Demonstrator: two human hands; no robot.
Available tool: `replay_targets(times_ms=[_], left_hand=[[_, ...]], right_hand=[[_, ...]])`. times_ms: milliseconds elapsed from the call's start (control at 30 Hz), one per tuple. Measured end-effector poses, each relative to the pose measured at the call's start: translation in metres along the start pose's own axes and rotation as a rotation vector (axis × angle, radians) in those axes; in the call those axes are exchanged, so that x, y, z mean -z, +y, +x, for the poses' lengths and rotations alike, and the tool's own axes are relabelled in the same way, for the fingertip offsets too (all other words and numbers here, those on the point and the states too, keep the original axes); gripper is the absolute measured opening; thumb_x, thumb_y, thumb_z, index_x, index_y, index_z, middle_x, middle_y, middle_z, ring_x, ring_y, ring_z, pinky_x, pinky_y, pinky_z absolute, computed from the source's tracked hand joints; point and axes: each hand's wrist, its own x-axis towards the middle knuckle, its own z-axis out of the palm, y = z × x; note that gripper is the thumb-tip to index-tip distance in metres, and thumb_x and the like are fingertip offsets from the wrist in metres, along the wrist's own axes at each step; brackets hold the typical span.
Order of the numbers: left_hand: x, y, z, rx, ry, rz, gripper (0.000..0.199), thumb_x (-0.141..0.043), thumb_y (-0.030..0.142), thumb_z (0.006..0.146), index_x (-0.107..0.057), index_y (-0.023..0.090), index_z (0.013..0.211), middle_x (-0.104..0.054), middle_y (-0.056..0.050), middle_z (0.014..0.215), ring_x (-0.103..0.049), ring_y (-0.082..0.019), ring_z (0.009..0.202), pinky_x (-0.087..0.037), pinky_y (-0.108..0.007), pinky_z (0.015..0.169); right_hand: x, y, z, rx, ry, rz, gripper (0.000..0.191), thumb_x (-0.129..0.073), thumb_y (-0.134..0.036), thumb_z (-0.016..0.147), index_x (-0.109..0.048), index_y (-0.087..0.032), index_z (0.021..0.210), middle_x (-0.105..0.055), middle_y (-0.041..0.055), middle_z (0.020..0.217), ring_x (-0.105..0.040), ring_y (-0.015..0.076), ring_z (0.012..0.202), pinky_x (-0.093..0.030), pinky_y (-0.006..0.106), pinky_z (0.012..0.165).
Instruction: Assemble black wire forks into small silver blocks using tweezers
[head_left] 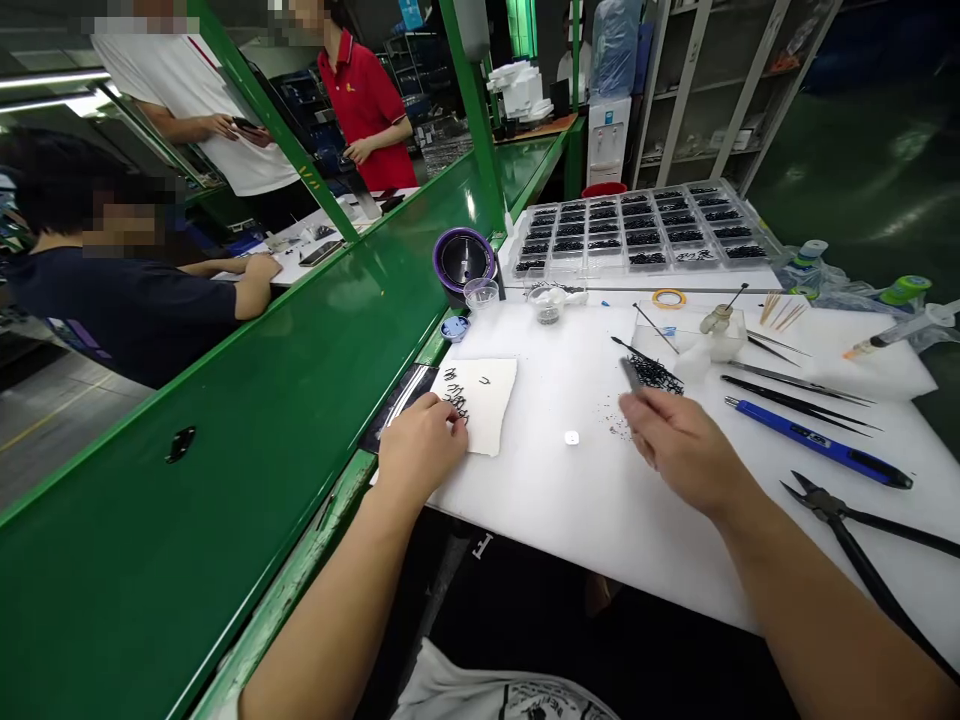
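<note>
- Right fingers: a short grey tool (631, 377) is gripped between the thumb and bent fingers of the right hand (679, 435); its exposed end, slightly blurred, is directed toward 11 o'clock, the visible long axis running from 11 to 5 (12 o'clock being taken as directly away from the body).
- Left fingers: the fingertips of the left hand (424, 440) are lowered, slightly curled, to the small black pieces (455, 398) on a white sheet (491, 410); whether any piece is pinched cannot be told. The row of pieces is extended roughly from 11 to 5 o'clock.
- Between the hands: a small white square (571, 438) is seen lying flat.
- Just beyond the right hand, toward 12 o'clock: a heap of black pieces (660, 375) is shown.
- From the right hand toward 3 o'clock: a blue pen-shaped tool (817, 440) is laid with its narrow tip toward 10; nearer the body, black-handled cutters (829, 505) are placed with parted jaws, also toward 10.
- Toward 12 o'clock, at the far side of the white tabletop (540, 480): a compartment case (626, 262) is set, its compartments mostly filled with black items.
</note>
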Motion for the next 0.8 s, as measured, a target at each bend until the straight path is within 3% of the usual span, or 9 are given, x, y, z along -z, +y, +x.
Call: replay_targets(times_ms=[100, 167, 233, 300, 367, 433, 500, 700, 800], left_hand=[[0.005, -0.001, 0.0, 0.004, 0.018, -0.015, 0.02, -0.05, 0.028, 0.085, -0.067, 0.021, 0.078, -0.066, -0.003, 0.09, -0.06, -0.02, 0.068, -0.031, -0.031, 0.052], [0.012, 0.0, 0.0, -0.004, 0.041, -0.053, 0.021, -0.049, 0.028, 0.086, -0.067, 0.02, 0.079, -0.066, -0.003, 0.091, -0.06, -0.02, 0.069, -0.034, -0.031, 0.054], [0.02, 0.006, -0.001, -0.061, 0.052, -0.121, 0.021, -0.048, 0.028, 0.088, -0.066, 0.019, 0.081, -0.066, -0.003, 0.092, -0.061, -0.019, 0.074, -0.041, -0.032, 0.061], [0.027, 0.017, -0.002, -0.194, 0.003, -0.216, 0.02, -0.05, 0.03, 0.089, -0.067, 0.02, 0.087, -0.066, -0.001, 0.094, -0.062, -0.015, 0.076, -0.047, -0.029, 0.069], [0.032, 0.033, -0.003, -0.362, -0.098, -0.29, 0.022, -0.053, 0.035, 0.089, -0.067, 0.024, 0.102, -0.066, 0.002, 0.1, -0.063, -0.012, 0.075, -0.05, -0.025, 0.07], [0.032, 0.052, -0.003, -0.532, -0.209, -0.272, 0.033, -0.054, 0.035, 0.091, -0.061, 0.024, 0.121, -0.066, 0.0, 0.109, -0.064, -0.014, 0.083, -0.052, -0.028, 0.074], [0.03, 0.069, 0.003, -0.607, -0.24, -0.205, 0.036, -0.054, 0.034, 0.091, -0.059, 0.022, 0.125, -0.066, -0.002, 0.112, -0.065, -0.019, 0.093, -0.052, -0.032, 0.073], [0.023, 0.099, 0.03, -0.747, -0.316, -0.196, 0.017, -0.052, 0.022, 0.087, -0.069, 0.023, 0.089, -0.068, -0.001, 0.088, -0.063, -0.022, 0.079, -0.045, -0.035, 0.06], [0.021, 0.108, 0.032, -0.84, -0.326, -0.284, 0.017, -0.051, 0.024, 0.087, -0.067, 0.022, 0.091, -0.066, -0.001, 0.089, -0.061, -0.02, 0.077, -0.046, -0.035, 0.062]], right_hand=[[0.007, 0.001, 0.0, 0.135, 0.303, 0.099, 0.044, -0.045, -0.056, 0.093, -0.052, -0.021, 0.068, -0.052, -0.0013, 0.059, -0.049, 0.0141, 0.055, -0.04, 0.028, 0.054], [0.013, 0.0, -0.001, 0.23, 0.522, -0.025, 0.042, -0.045, -0.051, 0.095, -0.057, -0.02, 0.069, -0.056, 0.0007, 0.066, -0.053, 0.0149, 0.063, -0.042, 0.029, 0.061], [0.021, -0.003, -0.003, 0.223, 0.606, -0.139, 0.042, -0.044, -0.051, 0.096, -0.062, -0.02, 0.074, -0.055, 0.0001, 0.063, -0.053, 0.0149, 0.061, -0.042, 0.029, 0.061], [0.028, -0.006, -0.005, 0.127, 0.492, -0.157, 0.043, -0.046, -0.053, 0.095, -0.067, -0.02, 0.079, -0.057, -0.0004, 0.059, -0.055, 0.015, 0.057, -0.043, 0.029, 0.058], [0.032, -0.008, -0.01, 0.035, 0.242, -0.181, 0.042, -0.049, -0.052, 0.094, -0.07, -0.02, 0.077, -0.065, 0.0014, 0.066, -0.061, 0.0154, 0.061, -0.047, 0.028, 0.06], [0.031, -0.009, -0.017, -0.005, 0.013, -0.28, 0.034, -0.055, -0.045, 0.092, -0.071, -0.021, 0.074, -0.071, 0.0007, 0.076, -0.065, 0.0151, 0.067, -0.05, 0.028, 0.065], [0.026, -0.007, -0.026, -0.014, -0.087, -0.366, 0.018, -0.06, -0.036, 0.09, -0.072, -0.025, 0.081, -0.071, -0.0026, 0.076, -0.065, 0.0145, 0.067, -0.05, 0.027, 0.064], [0.01, 0.013, -0.055, 0.148, 0.062, -0.388, 0.011, -0.062, -0.023, 0.09, -0.072, -0.025, 0.091, -0.074, -0.0001, 0.094, -0.069, 0.0154, 0.08, -0.056, 0.026, 0.071], [0.01, 0.022, -0.067, 0.27, 0.338, -0.441, 0.013, -0.064, -0.022, 0.089, -0.073, -0.026, 0.097, -0.077, 0.0, 0.098, -0.073, 0.017, 0.088, -0.058, 0.027, 0.081]])
